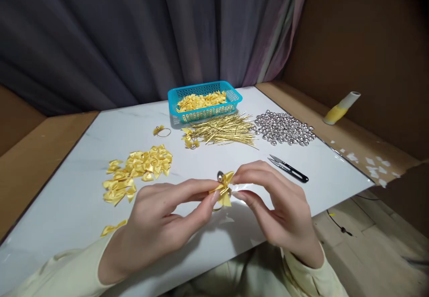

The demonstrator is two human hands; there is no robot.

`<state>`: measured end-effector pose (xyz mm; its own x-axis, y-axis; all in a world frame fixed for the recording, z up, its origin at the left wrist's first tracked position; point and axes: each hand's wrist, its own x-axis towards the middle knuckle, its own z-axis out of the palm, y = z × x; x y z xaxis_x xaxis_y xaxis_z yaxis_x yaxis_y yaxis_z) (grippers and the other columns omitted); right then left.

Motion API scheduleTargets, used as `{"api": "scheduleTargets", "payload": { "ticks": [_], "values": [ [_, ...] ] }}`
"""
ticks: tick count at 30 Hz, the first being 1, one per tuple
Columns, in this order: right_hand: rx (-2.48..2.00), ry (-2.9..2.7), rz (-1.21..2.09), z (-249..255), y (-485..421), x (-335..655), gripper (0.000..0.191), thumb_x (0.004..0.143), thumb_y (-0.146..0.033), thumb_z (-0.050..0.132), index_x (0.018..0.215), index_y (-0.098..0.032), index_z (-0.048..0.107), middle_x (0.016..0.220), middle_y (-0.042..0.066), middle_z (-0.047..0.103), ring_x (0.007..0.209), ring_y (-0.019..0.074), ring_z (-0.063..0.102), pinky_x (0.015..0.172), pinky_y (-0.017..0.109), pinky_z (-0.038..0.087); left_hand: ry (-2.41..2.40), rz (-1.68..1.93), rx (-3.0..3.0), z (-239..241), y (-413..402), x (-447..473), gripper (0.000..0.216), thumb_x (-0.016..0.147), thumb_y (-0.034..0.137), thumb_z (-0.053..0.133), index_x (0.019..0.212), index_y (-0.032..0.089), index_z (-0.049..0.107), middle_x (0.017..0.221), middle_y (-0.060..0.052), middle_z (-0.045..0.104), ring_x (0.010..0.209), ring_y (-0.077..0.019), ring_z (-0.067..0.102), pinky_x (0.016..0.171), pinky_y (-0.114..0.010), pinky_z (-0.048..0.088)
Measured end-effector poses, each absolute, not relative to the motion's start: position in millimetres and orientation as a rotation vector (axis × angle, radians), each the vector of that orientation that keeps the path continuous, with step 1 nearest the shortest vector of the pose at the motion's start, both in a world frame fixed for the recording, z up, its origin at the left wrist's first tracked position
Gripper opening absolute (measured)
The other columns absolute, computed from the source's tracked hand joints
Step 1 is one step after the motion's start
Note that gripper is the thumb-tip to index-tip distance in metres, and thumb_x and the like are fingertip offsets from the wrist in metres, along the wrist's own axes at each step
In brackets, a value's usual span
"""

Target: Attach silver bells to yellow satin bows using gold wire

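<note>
Over the front of the table, my left hand pinches a yellow satin bow between thumb and forefinger. A shiny silver bell shows at the bow's upper left, and part of a gold wire loop hangs below. From the other side, my right hand closes its thumb and fingertips on the bow's right edge. Another small shiny piece is partly hidden between the fingers. Left of my left hand lies a loose pile of yellow bows. One more bow is partly covered by my left wrist.
A blue basket of yellow bows stands at the back. Before it lie gold wire ties, silver bells and a bow on a ring. Black thread snips rest at right. Beyond the edge are a yellow-white tube and white scraps.
</note>
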<state>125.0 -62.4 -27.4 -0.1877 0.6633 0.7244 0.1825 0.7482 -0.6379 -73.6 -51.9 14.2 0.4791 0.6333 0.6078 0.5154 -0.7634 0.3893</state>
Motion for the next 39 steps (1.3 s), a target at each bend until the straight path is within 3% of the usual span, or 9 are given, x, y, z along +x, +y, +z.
{"api": "scheduleTargets", "payload": {
  "ticks": [8, 14, 32, 39],
  "values": [
    [-0.641, -1.696, 0.409, -30, -67, 114, 0.036, 0.086, 0.006, 0.053, 0.112, -0.017, 0.06, 0.099, 0.009, 0.068, 0.09, 0.0198, 0.064, 0.074, 0.037, 0.056, 1.056, 1.199, 2.529, 12, -53, -71, 0.013, 0.086, 0.016, 0.065, 0.093, 0.026, 0.068, 0.073, 0.005, 0.078, 0.046, -0.0112, 0.068, 0.041, -0.019, 0.053],
    [-0.638, -1.689, 0.307, -37, -65, 110, 0.042, 0.084, 0.01, 0.047, 0.113, -0.016, 0.061, 0.098, 0.011, 0.068, 0.086, 0.02, 0.063, 0.07, 0.038, 0.056, 1.066, 1.204, 2.536, 9, -53, -73, 0.01, 0.086, 0.018, 0.066, 0.094, 0.025, 0.068, 0.077, 0.005, 0.079, 0.053, -0.0121, 0.072, 0.045, -0.018, 0.055],
    [-0.621, -1.826, 0.556, -24, -61, 122, 0.03, 0.088, 0.005, 0.043, 0.101, -0.016, 0.061, 0.09, 0.008, 0.066, 0.085, 0.018, 0.062, 0.07, 0.033, 0.056, 1.058, 1.255, 2.698, 8, -57, -69, 0.013, 0.087, 0.014, 0.062, 0.092, 0.025, 0.067, 0.074, 0.005, 0.079, 0.047, -0.0118, 0.069, 0.048, -0.021, 0.057],
    [-0.529, -1.881, 0.615, -24, -59, 126, 0.025, 0.087, 0.005, 0.047, 0.097, -0.012, 0.063, 0.088, 0.009, 0.064, 0.083, 0.017, 0.06, 0.071, 0.032, 0.054, 1.275, 1.333, 2.586, 17, -53, -75, 0.004, 0.088, 0.024, 0.064, 0.086, 0.026, 0.068, 0.068, 0.007, 0.077, 0.046, -0.0095, 0.066, 0.043, -0.019, 0.052]
  ]
}}
